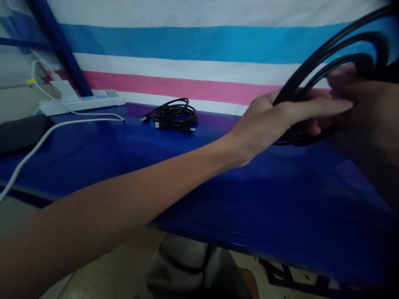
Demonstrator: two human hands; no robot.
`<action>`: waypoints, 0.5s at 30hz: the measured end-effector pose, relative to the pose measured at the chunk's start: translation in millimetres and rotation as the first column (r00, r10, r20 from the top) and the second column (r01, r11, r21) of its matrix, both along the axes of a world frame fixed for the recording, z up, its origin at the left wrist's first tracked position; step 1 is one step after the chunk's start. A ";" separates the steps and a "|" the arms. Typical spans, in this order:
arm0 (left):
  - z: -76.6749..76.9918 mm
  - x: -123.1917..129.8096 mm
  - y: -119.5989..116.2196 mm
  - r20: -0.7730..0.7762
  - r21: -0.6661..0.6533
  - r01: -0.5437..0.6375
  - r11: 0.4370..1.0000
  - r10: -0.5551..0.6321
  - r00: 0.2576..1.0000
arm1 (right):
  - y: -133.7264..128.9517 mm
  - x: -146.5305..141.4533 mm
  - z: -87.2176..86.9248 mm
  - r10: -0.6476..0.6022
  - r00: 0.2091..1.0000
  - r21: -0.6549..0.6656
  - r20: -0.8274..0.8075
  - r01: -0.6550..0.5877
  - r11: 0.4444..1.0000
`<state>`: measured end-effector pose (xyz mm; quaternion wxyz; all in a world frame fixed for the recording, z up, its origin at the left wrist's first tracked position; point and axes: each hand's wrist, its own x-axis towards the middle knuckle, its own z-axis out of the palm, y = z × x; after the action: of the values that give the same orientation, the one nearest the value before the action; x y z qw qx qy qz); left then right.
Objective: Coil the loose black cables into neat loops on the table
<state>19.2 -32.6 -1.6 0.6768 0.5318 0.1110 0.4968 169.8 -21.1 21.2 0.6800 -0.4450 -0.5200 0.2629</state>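
Above the right part of the blue table, my left hand (268,114) is closed around a looped black cable (314,62). Its thumb points to the right along the bundle. My right hand (370,99) meets it at the right edge, dark and somewhat blurred, with its fingers curled on the same loops. The cable's ends are hidden by the hands or out of view. Farther left on the table lies a second coil of black cable (176,114), with USB-type plugs showing at its front and left; neither hand touches it.
A white power strip (84,104) with a plugged-in white charger (65,90) stands at the back left. A white cord (46,133) runs across the table's left side beside a dark flat object (25,133). A striped cloth (162,45) hangs behind the blue table (218,199).
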 end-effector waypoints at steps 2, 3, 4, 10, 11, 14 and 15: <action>-7.4 -1.0 7.1 -0.035 0.244 0.010 0.970 -0.001 0.999 | -2.8 -11.0 -0.8 -0.133 0.991 0.018 -0.009 0.133 0.991; -10.2 -2.2 11.1 -0.050 0.276 -0.022 0.961 0.037 0.998 | -3.0 -15.1 -1.9 -0.146 0.989 0.013 -0.006 0.146 0.989; -12.0 -3.8 15.2 -0.063 0.274 -0.054 0.960 0.074 0.995 | -2.9 -18.1 -3.2 -0.118 0.993 0.004 0.001 0.118 0.993; -7.5 -16.6 38.2 -0.065 0.126 -0.149 0.981 0.158 0.985 | -12.3 -25.3 -10.0 0.229 0.965 -0.052 0.127 -0.224 0.973; -6.4 -18.1 41.0 -0.063 0.115 -0.149 0.982 0.156 0.986 | -15.6 -26.5 -10.1 0.301 0.945 -0.087 0.125 -0.292 0.952; -4.0 -21.9 44.1 -0.067 0.083 -0.096 0.992 0.102 0.993 | -23.4 -25.2 -9.6 0.443 0.892 -0.180 0.085 -0.424 0.888; -3.1 -23.4 42.8 -0.073 0.078 -0.037 0.996 0.043 0.996 | -24.3 -21.3 -9.7 0.484 0.872 -0.204 0.080 -0.461 0.864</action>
<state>-4.3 10.2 -4.7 0.6413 0.5730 0.1279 0.4939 148.5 -45.3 11.5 0.5174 -0.3791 -0.6300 0.4379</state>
